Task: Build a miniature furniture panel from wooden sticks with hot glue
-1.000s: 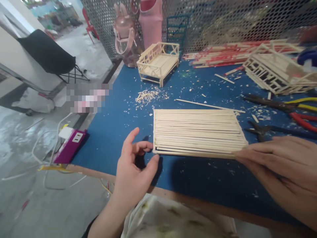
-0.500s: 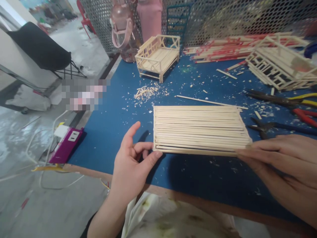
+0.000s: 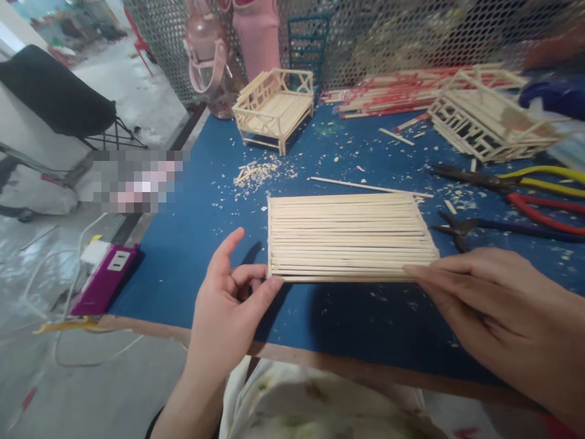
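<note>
A flat rectangular panel of thin wooden sticks (image 3: 342, 238), laid side by side on a frame, is held up over the blue tabletop (image 3: 183, 244). My left hand (image 3: 233, 299) pinches its near left corner between thumb and bent fingers, with the index finger raised. At the near right corner my right hand (image 3: 493, 311) grips the panel, its fingertips on the near edge. Beyond the panel lies a single loose stick (image 3: 365, 185). The undersides of the fingers on both hands are hidden.
A miniature stick bench (image 3: 278, 113) stands at the back; another stick model (image 3: 493, 119) lies at right. Stick bundles (image 3: 425, 88) sit behind. Red-and-yellow pliers (image 3: 489, 180) and blue-handled cutters (image 3: 466, 227) lie right. Bottles (image 3: 212, 67) stand back left, a purple power strip (image 3: 105, 277) at the left edge.
The whole scene has shifted left in view as the head turned slightly right. Both hands keep hold of the panel; my right fingertips sit slightly further in along its near edge.
</note>
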Demonstrator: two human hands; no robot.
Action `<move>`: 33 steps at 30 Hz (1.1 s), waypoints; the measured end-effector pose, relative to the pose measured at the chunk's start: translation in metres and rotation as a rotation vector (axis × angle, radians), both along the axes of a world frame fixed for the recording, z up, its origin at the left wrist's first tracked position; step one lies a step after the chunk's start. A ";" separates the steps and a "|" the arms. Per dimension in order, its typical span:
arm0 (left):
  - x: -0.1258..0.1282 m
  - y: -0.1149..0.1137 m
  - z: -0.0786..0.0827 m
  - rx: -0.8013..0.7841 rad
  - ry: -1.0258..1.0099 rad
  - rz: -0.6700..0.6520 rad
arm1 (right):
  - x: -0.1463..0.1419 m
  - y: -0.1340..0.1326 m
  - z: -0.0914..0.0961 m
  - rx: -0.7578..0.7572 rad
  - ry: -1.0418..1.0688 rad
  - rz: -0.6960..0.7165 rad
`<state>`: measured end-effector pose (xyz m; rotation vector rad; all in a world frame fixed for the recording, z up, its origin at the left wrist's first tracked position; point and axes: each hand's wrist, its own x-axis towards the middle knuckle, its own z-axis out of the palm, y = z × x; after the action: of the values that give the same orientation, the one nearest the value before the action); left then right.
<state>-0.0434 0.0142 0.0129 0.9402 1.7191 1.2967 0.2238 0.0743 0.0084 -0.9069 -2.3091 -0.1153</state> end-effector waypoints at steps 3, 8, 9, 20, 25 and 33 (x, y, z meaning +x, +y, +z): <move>0.000 0.001 -0.001 0.007 0.032 0.020 | -0.003 0.001 0.002 -0.041 0.075 -0.005; -0.002 0.006 0.000 0.036 0.025 0.071 | -0.001 0.004 0.007 -0.103 0.095 0.016; -0.002 0.007 0.000 0.026 0.022 0.075 | 0.001 0.003 0.009 -0.132 0.114 0.011; 0.003 0.013 0.003 0.051 0.149 0.182 | -0.001 0.003 0.011 -0.583 0.398 -0.263; 0.004 0.012 0.003 0.031 0.121 0.181 | -0.009 0.009 0.007 -0.710 0.510 -0.255; -0.002 0.011 0.002 -0.032 0.088 0.138 | -0.011 0.007 0.007 -0.547 0.467 -0.265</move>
<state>-0.0455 0.0256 0.0147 0.8844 1.8956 1.3292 0.2124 0.0814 0.0153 -1.3410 -1.7926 0.5840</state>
